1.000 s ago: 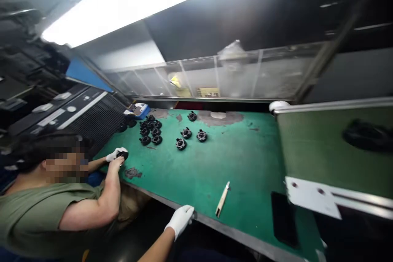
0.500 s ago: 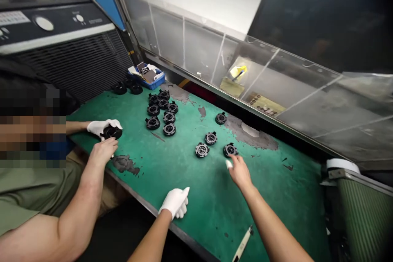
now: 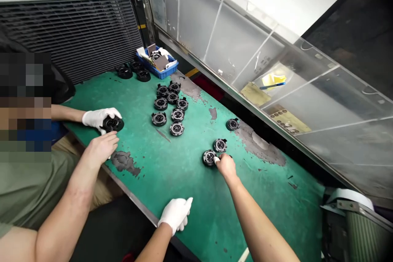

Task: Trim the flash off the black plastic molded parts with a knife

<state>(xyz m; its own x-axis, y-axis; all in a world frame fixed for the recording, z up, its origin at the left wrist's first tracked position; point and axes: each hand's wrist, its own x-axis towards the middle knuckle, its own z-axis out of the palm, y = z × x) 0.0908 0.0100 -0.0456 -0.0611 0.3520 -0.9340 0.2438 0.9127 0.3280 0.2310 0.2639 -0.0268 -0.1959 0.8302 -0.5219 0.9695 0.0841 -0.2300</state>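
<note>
My right hand (image 3: 226,167), bare but for a white cover on the thumb, is closed on the near edge of a round black part (image 3: 209,158) with a spoked, wheel-like face. Just behind it sits a similar black part (image 3: 220,145) with a small tab. A sliver of another dark part shows past my fingers, mostly hidden. My left hand (image 3: 175,215) wears a white glove and rests by the table's front edge, fingers curled under and thumb stretched out. I see nothing in it, though its palm is hidden.
Several similar parts (image 3: 172,98) stand grouped mid-table; one (image 3: 232,124) sits apart. A blue basket (image 3: 166,73) stands at the back, dark rings (image 3: 125,72) beside it. At left, a co-worker's hands (image 3: 100,147) hold a black part. A clear panel (image 3: 202,57) borders the green table (image 3: 147,163).
My right hand has moved left from one round black part to the neighbouring one and closed on its edge. My left hand stays near the table edge. The camera view has shifted.
</note>
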